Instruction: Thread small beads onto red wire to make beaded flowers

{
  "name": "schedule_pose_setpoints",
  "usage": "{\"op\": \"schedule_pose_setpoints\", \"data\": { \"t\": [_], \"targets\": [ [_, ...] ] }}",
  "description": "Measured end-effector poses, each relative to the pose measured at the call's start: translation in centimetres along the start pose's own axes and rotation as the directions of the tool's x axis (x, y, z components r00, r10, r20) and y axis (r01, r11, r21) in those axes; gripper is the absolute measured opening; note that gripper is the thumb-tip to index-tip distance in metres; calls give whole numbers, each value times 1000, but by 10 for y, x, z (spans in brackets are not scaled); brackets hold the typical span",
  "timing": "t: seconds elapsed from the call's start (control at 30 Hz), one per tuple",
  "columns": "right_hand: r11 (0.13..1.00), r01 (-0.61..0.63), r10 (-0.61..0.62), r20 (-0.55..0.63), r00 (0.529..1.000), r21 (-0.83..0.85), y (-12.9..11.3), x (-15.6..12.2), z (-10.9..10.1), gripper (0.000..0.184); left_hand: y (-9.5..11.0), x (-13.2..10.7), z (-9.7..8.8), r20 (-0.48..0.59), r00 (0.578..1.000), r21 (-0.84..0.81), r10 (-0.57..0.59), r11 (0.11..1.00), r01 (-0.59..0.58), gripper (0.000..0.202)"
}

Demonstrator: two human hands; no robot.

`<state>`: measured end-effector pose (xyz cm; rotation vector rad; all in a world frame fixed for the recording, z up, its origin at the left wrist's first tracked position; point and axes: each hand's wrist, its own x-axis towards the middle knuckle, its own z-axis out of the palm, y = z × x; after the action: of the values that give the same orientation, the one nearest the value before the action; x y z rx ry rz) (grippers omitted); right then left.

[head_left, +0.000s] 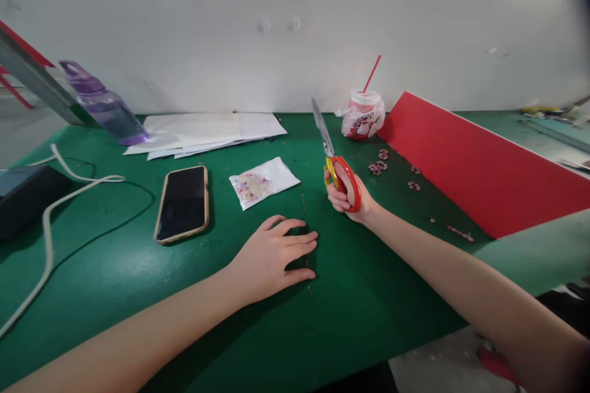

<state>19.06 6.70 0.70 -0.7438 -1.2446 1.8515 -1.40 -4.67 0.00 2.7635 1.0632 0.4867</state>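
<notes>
My right hand (pixel 343 196) is wrapped round the handles of a pair of scissors (pixel 346 183) with red and yellow grips, held up with the blades pointing away from me. My left hand (pixel 279 252) lies on the green table with its fingers stretched out. Under its fingertips runs a thin, dark string or wire (pixel 303 201), partly hidden by the hand. Just beyond that hand is a small clear-and-white packet (pixel 263 182) of pale and pink beads. Several small clusters of pinkish beads (pixel 378 167) sit to the right of the scissors.
On the left are a phone (pixel 182 204), a white cable (pixel 47 239), a dark box (pixel 32 196) and a purple water bottle (pixel 108 107). Papers (pixel 207 132) lie at the back. A bagged cup with a red straw (pixel 364 115) stands near a red board (pixel 479 166) on the right.
</notes>
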Motion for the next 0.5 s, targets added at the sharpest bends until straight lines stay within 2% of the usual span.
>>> {"op": "schedule_pose_setpoints", "data": {
  "t": [0.1, 0.23, 0.4, 0.5],
  "targets": [
    [998, 60, -59, -44, 997, 23, 2, 3, -10, 32, 1, 0, -1, 3, 1000, 2, 0, 1000, 0, 44],
    [994, 77, -70, -86, 994, 78, -3, -1, -15, 35, 1, 1, -1, 2, 1000, 2, -4, 1000, 4, 43],
    [978, 106, -80, -145, 986, 182, -30, -13, -10, 42, 1, 1, -1, 0, 1000, -10, -5, 1000, 5, 41],
    [971, 64, -46, -83, 995, 229, -40, -22, -1, 43, 2, 1, -1, 11, 1000, -18, -13, 1000, 13, 40]
  ]
}}
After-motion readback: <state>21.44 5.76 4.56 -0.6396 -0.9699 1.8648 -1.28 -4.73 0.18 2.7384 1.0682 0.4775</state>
